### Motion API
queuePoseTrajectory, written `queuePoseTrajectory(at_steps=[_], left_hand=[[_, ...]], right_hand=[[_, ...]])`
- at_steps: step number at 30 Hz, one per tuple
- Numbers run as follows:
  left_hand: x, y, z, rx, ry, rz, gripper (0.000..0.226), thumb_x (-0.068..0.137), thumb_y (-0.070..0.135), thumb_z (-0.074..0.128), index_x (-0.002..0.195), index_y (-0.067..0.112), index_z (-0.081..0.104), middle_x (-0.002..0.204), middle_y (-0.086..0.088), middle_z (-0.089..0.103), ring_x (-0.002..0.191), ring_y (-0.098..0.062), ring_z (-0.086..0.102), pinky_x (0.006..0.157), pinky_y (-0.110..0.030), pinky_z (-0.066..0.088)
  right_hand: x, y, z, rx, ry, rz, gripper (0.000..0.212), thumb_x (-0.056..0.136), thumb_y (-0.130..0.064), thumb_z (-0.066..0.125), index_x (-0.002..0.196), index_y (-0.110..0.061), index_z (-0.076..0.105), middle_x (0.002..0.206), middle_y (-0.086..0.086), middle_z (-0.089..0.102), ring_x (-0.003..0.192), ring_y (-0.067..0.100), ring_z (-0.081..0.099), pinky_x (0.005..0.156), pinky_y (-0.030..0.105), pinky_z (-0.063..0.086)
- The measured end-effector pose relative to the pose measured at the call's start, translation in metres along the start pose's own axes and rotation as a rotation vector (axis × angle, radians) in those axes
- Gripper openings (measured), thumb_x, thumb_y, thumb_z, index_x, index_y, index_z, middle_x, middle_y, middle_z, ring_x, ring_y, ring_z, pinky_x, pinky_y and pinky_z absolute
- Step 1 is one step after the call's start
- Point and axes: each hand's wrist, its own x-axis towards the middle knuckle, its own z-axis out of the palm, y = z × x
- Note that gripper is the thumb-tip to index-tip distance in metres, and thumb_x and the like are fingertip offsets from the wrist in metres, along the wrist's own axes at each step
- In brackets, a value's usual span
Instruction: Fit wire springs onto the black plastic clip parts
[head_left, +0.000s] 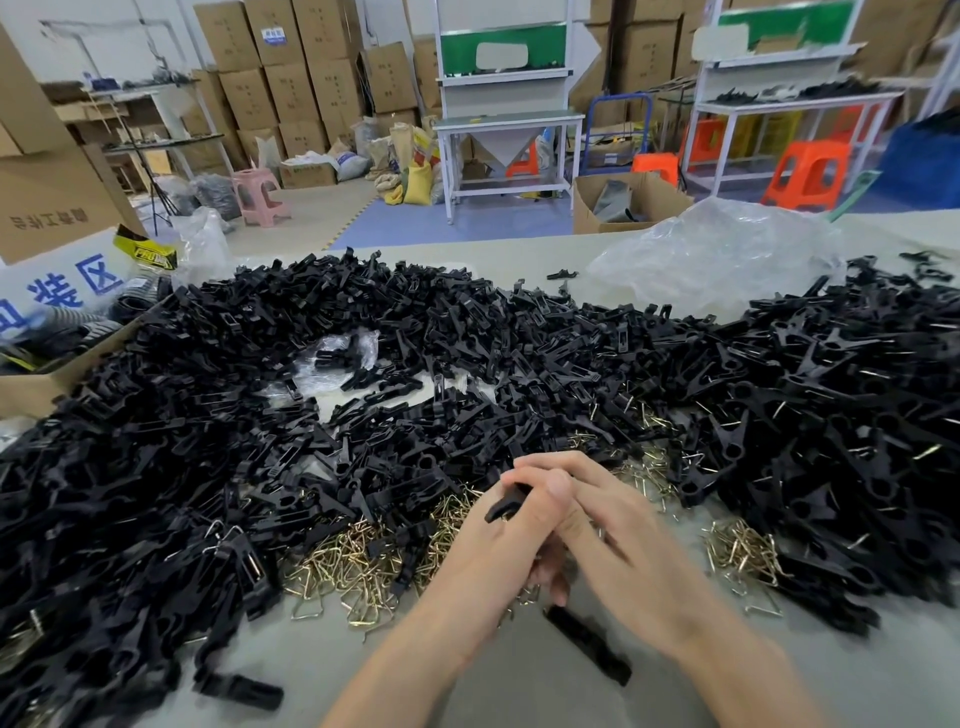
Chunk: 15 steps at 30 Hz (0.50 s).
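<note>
My left hand (493, 551) grips a black plastic clip part (506, 501), whose end sticks out above its thumb. My right hand (613, 525) overlaps the left from the right, its fingers laid over the same part; what it pinches is hidden. Brass-coloured wire springs (353, 566) lie in a loose heap just left of my hands, and more wire springs (737, 551) lie to the right. A huge pile of black clip parts (311, 415) covers the table (395, 675) ahead and on both sides. Another black clip part (587, 642) lies below my hands.
An open cardboard box (31, 384) with dark parts sits at the left table edge. Crumpled clear plastic bags (717, 254) lie at the back right. Beyond the table are stacked cartons, white workbenches (504, 124) and orange stools (810, 176).
</note>
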Motion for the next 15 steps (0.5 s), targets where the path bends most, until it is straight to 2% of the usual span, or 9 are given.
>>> queuePoseTrajectory(at_steps=[3,6,8,10,15], left_hand=[[0.0004,-0.0004,-0.0011,0.014,-0.002,0.006,0.07,0.081,0.076,0.062,0.092,0.007,0.066,0.06,0.003,0.054,0.055,-0.018,0.051,0.057,-0.033,0.047],[0.0004,0.0008,-0.0031,0.026,0.022,-0.016,0.077,0.076,0.081,0.064,0.078,0.004,0.059,0.058,-0.002,0.045,0.056,-0.021,0.05,0.058,-0.035,0.051],[0.0013,0.0015,-0.0033,0.082,0.047,-0.032,0.07,0.071,0.084,0.064,0.065,0.014,0.054,0.056,-0.002,0.045,0.054,-0.022,0.051,0.061,-0.04,0.051],[0.0012,0.0025,-0.002,0.11,0.054,-0.027,0.061,0.07,0.081,0.066,0.064,0.022,0.056,0.056,-0.001,0.048,0.052,-0.022,0.052,0.062,-0.043,0.047],[0.0001,0.0022,-0.0009,0.134,0.042,-0.033,0.069,0.078,0.078,0.061,0.065,0.01,0.052,0.058,-0.005,0.051,0.053,-0.021,0.054,0.061,-0.041,0.046]], right_hand=[[-0.0002,-0.0017,0.0,0.002,0.011,-0.014,0.034,0.104,-0.058,0.041,0.118,-0.045,0.069,0.131,-0.016,0.055,0.062,0.023,0.073,0.053,0.026,0.058],[-0.0001,-0.0031,0.0,0.038,0.031,-0.034,0.038,0.103,-0.059,0.042,0.118,-0.04,0.071,0.125,-0.013,0.058,0.062,0.02,0.072,0.052,0.026,0.058],[-0.0004,-0.0016,-0.0002,0.044,0.041,-0.025,0.042,0.103,-0.059,0.041,0.122,-0.035,0.071,0.124,-0.011,0.059,0.063,0.02,0.072,0.053,0.026,0.058],[-0.0008,0.0007,-0.0003,0.044,0.043,-0.003,0.044,0.103,-0.056,0.04,0.127,-0.033,0.069,0.124,-0.011,0.058,0.066,0.024,0.073,0.055,0.028,0.059],[-0.0006,-0.0015,0.0002,0.091,0.083,-0.003,0.038,0.103,-0.049,0.043,0.121,-0.035,0.072,0.119,-0.007,0.06,0.063,0.026,0.072,0.052,0.031,0.059]])
